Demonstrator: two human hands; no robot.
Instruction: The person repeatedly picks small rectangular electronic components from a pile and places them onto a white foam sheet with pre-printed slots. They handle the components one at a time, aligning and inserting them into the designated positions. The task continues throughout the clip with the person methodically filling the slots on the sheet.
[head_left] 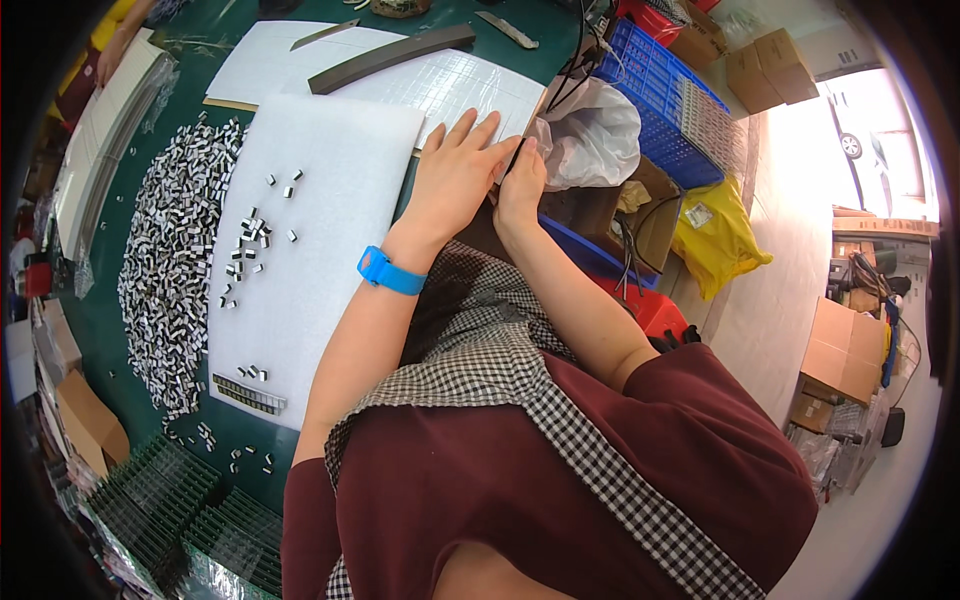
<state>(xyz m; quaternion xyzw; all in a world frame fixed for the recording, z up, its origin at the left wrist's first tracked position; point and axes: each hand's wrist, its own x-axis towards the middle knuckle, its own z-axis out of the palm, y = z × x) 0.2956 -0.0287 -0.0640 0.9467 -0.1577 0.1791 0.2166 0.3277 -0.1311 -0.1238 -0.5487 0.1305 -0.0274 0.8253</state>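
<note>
Left hand: left hand (455, 175) lies flat, fingers spread and straight, palm down at the right edge of the white foam sheet (330, 200); it grips nothing. A bright blue wristband (388, 271) circles the wrist.
Right hand: right hand (520, 185) is curled just beside the left, fingertips pinched on a thin dark strip (514, 158) that stands up between the two hands.
Foam sheet: soft, matt, rectangular, lying on the dark green table top (100, 330).
Small parts: tiny black-and-silver blocks (248, 238) scattered on the foam; a short row of them lined up near its lower edge (248, 394).
Heap: big loose pile of the same small blocks (175, 260) on the green surface left of the foam.
Back boards: white gridded sheets (440, 85) beyond the foam, a long dark curved bar (390, 57) across them.
Crate: blue plastic lattice crate (660, 100) at the right, a crumpled white plastic bag (590, 130) against it.
Packages: yellow plastic bag (715, 235) with a small pale label, on the floor; brown cardboard boxes (765, 65) further back, more boxes (845, 350) at far right.
Trays: dark green ribbed trays (165, 505) at lower left.
Clothing: maroon top with black-and-white checked apron (500, 350).
</note>
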